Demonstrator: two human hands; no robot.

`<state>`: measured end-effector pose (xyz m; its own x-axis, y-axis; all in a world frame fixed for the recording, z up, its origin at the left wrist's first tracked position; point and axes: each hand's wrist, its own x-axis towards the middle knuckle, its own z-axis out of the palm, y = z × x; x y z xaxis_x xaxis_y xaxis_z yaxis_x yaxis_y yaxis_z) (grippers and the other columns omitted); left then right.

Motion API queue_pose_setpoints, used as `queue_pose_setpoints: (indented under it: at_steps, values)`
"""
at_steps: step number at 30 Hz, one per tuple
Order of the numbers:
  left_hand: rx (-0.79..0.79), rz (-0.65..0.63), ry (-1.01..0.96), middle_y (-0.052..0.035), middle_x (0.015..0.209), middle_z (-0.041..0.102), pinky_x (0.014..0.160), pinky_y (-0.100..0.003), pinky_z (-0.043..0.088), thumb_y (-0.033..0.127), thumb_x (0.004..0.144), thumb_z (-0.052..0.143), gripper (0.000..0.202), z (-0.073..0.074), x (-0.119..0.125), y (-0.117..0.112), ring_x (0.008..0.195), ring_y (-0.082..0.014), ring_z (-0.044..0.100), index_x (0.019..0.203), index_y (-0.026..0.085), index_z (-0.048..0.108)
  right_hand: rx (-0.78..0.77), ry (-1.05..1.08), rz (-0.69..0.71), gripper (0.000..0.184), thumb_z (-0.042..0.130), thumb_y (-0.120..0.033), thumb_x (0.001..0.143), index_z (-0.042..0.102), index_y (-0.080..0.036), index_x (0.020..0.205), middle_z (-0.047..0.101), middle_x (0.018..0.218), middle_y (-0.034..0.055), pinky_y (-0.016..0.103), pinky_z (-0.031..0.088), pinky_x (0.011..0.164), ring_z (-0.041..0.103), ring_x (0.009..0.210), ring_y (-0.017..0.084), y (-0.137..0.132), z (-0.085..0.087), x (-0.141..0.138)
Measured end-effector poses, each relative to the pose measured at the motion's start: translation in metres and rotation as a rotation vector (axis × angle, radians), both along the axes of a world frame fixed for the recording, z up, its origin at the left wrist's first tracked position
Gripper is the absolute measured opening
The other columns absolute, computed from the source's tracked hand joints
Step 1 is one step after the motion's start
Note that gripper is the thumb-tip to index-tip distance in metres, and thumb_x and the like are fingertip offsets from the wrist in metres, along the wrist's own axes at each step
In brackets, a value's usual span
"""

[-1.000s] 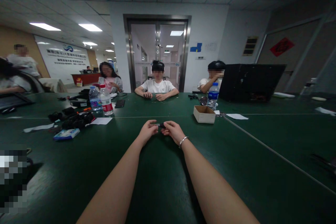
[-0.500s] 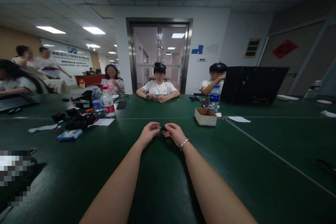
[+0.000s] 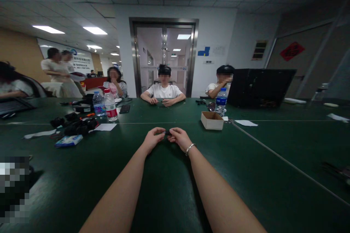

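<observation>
My left hand and my right hand meet above the green table, straight ahead of me. Between their fingertips is a small dark stick-like object, too small and blurred to name. The right thumb and fingers pinch its right end. The left fingers close on its left end, where a paler tip seems to show. Part of it is hidden by the fingers. A silver bracelet circles my right wrist.
Beyond my right hand stands an open cardboard box, with a water bottle behind it. At left lie a blue-white packet, black gear and two bottles. People sit across the table; a black monitor stands at right.
The pale tip left of the dark object shows less now, and my hands are slightly closer together. The view has shifted a little. In the background, two standing people have moved.
</observation>
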<state>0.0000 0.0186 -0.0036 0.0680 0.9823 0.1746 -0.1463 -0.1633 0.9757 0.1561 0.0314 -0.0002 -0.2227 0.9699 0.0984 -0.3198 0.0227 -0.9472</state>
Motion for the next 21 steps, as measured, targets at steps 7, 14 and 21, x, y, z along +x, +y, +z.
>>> queue_pose_setpoints:
  at_steps: [7, 14, 21]
  values:
    - [0.022, -0.002, 0.033, -0.0095, 0.097, 0.058, 0.07, -0.025, 0.046, 0.016, 0.06, 0.07, 0.032, 0.0018, -0.0006, -0.002, 0.082, -0.0158, 0.057, 0.091, 0.015, 0.062, -0.01, -0.019, -0.005, 0.015, 0.063, -0.02, 0.077, 0.055, -0.01, 0.083, 0.062, 0.055, 0.0054, 0.017, 0.046, 0.042, 0.059, 0.047, 0.012, 0.0011, 0.0003, -0.0003]
    - [0.002, -0.013, -0.01, -0.0094, 0.093, 0.059, 0.071, -0.026, 0.046, 0.021, 0.058, 0.074, 0.037, 0.0042, 0.001, -0.0037, 0.082, -0.0159, 0.057, 0.092, 0.014, 0.061, -0.023, -0.044, -0.008, 0.01, 0.06, -0.018, 0.08, 0.055, -0.01, 0.084, 0.062, 0.056, 0.0057, 0.017, 0.047, 0.044, 0.059, 0.047, 0.011, -0.0005, 0.003, 0.0]
    - [-0.058, 0.012, 0.006, 0.0002, 0.06, 0.053, 0.048, -0.017, 0.037, 0.033, 0.069, 0.064, 0.031, 0.0026, 0.0039, 0.0026, 0.05, -0.0067, 0.048, 0.09, 0.012, 0.058, 0.013, -0.046, 0.033, 0.017, 0.066, -0.02, 0.075, 0.057, -0.01, 0.085, 0.062, 0.057, 0.0045, 0.017, 0.048, 0.045, 0.059, 0.049, 0.011, -0.001, 0.002, 0.0002]
